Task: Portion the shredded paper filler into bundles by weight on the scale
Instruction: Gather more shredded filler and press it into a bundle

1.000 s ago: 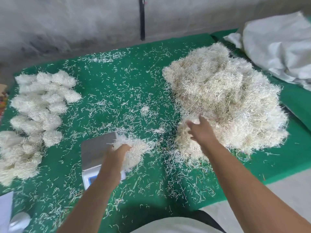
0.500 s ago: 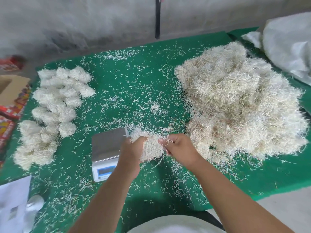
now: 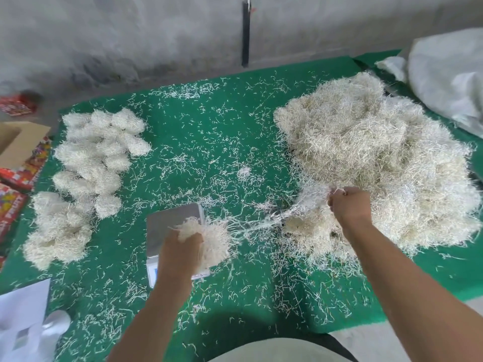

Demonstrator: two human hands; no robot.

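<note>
Two fists: left hand (image 3: 180, 246) grips a clump (image 3: 209, 239) over the scale (image 3: 167, 220); right hand (image 3: 350, 205) pinches strands (image 3: 311, 197)

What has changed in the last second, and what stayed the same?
The right hand left the big pile, met the left hand at its clump, then pulled back right, drawing strands away. The left hand kept gripping the clump over the scale. Finished bundles stayed put.
</note>
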